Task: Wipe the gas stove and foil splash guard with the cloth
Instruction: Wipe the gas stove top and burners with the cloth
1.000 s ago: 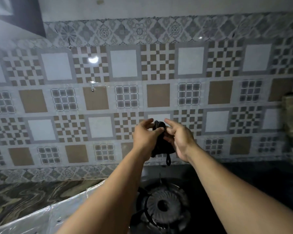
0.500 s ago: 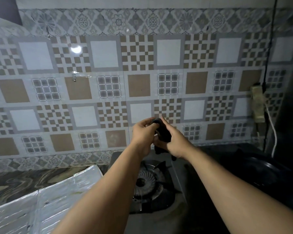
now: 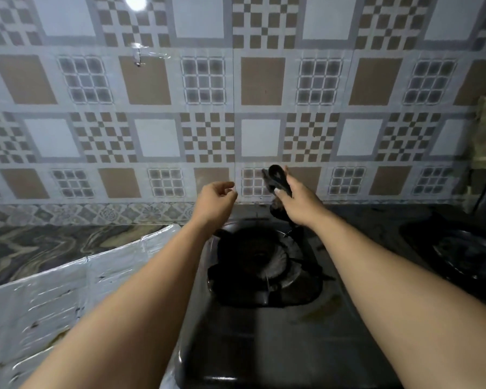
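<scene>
The right hand (image 3: pixel 298 199) is keeping its grip closed around the dark cloth (image 3: pixel 278 181), lifted above the back of the gas stove (image 3: pixel 264 332). The left hand (image 3: pixel 216 202), which was pinching the cloth half a second ago, is now drawing away with its grip empty and fingers loosely curled. The foil splash guard (image 3: pixel 68 299) is standing left of the burner (image 3: pixel 264 265) on the marbled bench (image 3: pixel 40 245).

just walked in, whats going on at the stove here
A person stands over a gas stove, both arms out. The right hand grips a bunched dark cloth above the burner. The left hand is loosely curled and holds nothing. The foil splash guard stands left of the stove.
</scene>
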`<state>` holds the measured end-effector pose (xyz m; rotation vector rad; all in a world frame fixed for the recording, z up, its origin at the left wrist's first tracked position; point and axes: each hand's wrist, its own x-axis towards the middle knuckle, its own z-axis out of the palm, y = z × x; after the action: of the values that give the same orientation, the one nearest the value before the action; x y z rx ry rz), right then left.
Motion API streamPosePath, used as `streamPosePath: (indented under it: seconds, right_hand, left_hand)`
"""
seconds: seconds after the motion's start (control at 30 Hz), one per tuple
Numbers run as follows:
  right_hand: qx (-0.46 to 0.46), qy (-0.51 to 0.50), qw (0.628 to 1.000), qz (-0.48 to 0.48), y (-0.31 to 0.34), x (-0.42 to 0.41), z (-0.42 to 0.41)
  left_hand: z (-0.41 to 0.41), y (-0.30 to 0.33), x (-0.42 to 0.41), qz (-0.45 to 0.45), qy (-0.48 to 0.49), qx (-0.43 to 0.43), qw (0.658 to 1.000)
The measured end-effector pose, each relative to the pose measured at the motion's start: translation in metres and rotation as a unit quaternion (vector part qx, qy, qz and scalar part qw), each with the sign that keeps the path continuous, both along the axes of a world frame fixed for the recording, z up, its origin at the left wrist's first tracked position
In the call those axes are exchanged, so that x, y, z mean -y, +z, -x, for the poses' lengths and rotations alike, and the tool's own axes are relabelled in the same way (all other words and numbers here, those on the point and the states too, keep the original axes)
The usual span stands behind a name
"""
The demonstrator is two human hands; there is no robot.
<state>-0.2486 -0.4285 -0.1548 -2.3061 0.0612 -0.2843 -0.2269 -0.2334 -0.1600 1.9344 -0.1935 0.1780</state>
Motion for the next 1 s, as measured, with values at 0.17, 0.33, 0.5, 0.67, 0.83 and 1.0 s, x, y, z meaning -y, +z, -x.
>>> streamPosePath:
  seconds: [0.17, 0.33, 0.5, 0.67, 0.83, 1.0]
  right_hand:
    - [-0.010, -0.006, 0.997, 0.080, -0.007, -0.009, -0.042]
    - [-0.011, 0.010, 0.983, 0.182, -0.014, -0.023, -0.082]
    - [-0.027, 0.048, 0.964, 0.259, -0.028, -0.044, -0.106]
    - [-0.074, 0.107, 0.955, 0.268, -0.040, -0.067, -0.108]
    - [-0.098, 0.164, 0.947, 0.258, -0.029, -0.077, -0.110]
    - [-0.098, 0.178, 0.957, 0.206, -0.025, -0.070, -0.123]
  left_hand:
    - [-0.021, -0.041, -0.037, -0.073, 0.046, -0.042, 0.995]
    - [-0.027, -0.064, -0.052, -0.130, 0.018, -0.080, 0.988]
    - [-0.034, -0.082, -0.056, -0.167, -0.010, -0.075, 0.983]
    - [-0.035, -0.085, -0.054, -0.166, -0.011, -0.061, 0.984]
    - [-0.035, -0.088, -0.053, -0.173, -0.004, -0.055, 0.983]
    - [-0.035, -0.090, -0.051, -0.202, -0.005, -0.033, 0.979]
